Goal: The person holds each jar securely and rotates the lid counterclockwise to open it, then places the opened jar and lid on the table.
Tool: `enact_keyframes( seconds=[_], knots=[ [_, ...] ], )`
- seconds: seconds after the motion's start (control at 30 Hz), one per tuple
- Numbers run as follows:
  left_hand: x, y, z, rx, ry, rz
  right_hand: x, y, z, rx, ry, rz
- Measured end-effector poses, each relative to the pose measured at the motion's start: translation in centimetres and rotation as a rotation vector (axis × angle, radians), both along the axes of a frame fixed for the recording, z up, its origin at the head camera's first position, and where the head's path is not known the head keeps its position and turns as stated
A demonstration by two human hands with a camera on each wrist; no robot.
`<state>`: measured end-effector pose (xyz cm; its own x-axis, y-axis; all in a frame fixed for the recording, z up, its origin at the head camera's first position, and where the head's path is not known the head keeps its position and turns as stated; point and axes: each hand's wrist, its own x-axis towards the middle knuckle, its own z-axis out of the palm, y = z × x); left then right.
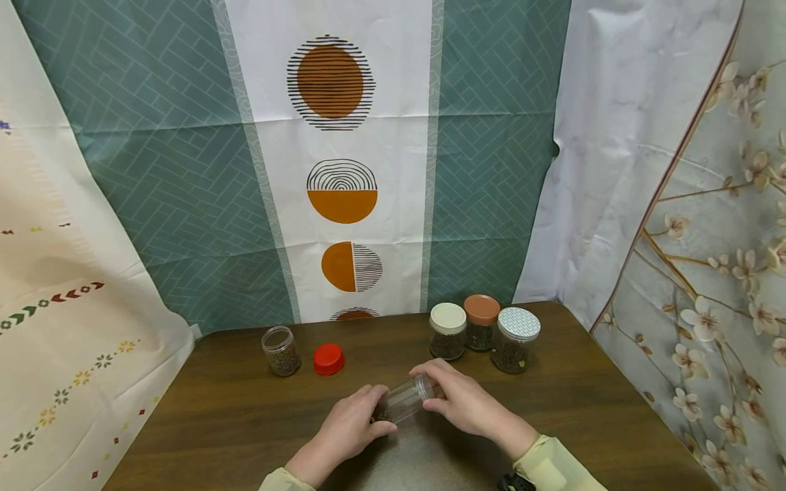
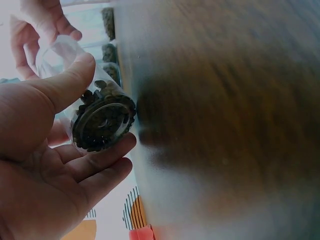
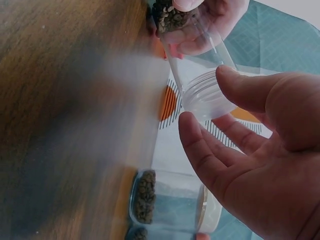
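Observation:
Between both hands a clear open jar (image 1: 403,401) is tilted, its threaded mouth toward the right and its base lower at the left. Small dark brown pieces (image 2: 102,125) have gathered at the base. My left hand (image 1: 351,424) grips the base end, with the thumb over the jar's side in the left wrist view. At the mouth, my right hand (image 1: 467,404) holds the threaded rim (image 3: 207,95) between thumb and fingers. Beyond the left hand stands another lidless jar (image 1: 282,358), partly filled with brown pieces, beside a red lid (image 1: 329,360).
At the table's back right stand three lidded jars with dark contents: one with a cream lid (image 1: 448,317), one with an orange-brown lid (image 1: 482,309) and one with a patterned lid (image 1: 519,323). Patterned cloths (image 1: 503,170) hang behind the wooden table (image 1: 202,423) and at its sides.

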<state>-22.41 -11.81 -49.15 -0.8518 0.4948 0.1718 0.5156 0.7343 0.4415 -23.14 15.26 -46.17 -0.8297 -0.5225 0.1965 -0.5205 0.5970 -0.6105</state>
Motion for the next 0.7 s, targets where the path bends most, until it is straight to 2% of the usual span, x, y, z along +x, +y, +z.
enact_keyframes(
  seconds=[0.1,0.33,0.7],
  knots=[
    [0.03,-0.01,-0.01,0.001,0.004,0.000,0.05,0.01,0.06,-0.011,-0.022,-0.013],
    [0.00,0.02,-0.10,-0.007,0.011,-0.002,-0.02,-0.12,-0.02,0.009,-0.078,-0.099],
    [0.05,0.17,-0.11,-0.016,0.024,-0.001,-0.07,0.03,-0.31,0.022,-0.043,-0.073]
  ],
)
